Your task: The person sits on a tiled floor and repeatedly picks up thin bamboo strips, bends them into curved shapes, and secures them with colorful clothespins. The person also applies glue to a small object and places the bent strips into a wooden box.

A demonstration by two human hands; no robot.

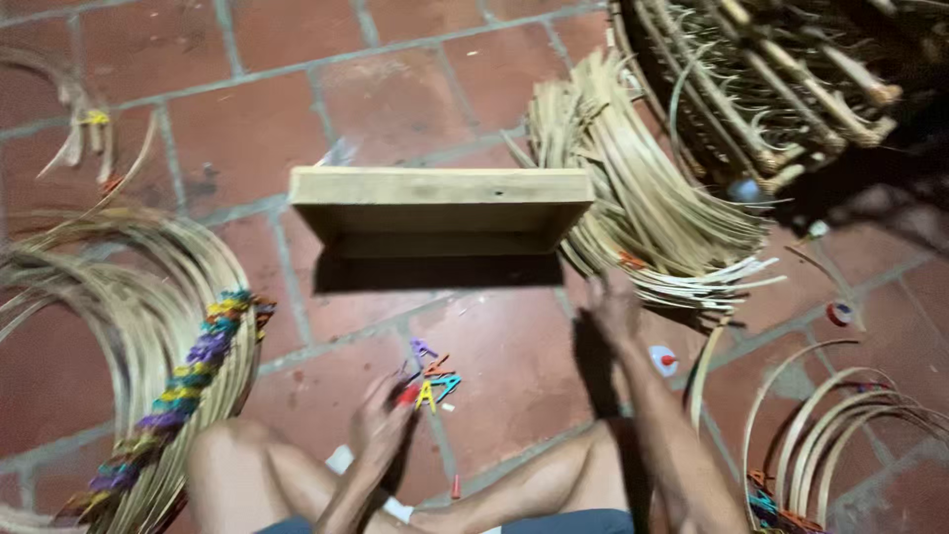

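Note:
My left hand [381, 423] rests low on the red tile floor, fingertips touching a small pile of coloured clips [429, 376]. Whether it grips one is blurred. My right hand [613, 309] reaches forward to the near edge of a curved bundle of split bamboo strips [633, 188], fingers apart and nothing visibly held. A low wooden stool [440, 203] stands just beyond both hands.
Bamboo hoops [129, 326] with a row of coloured clips [188, 386] lie at left. More hoops [840, 425] sit at right. A woven bamboo frame [771, 79] fills the top right. My bare legs [524, 485] cross the bottom. A small round cap [664, 360] lies by my right forearm.

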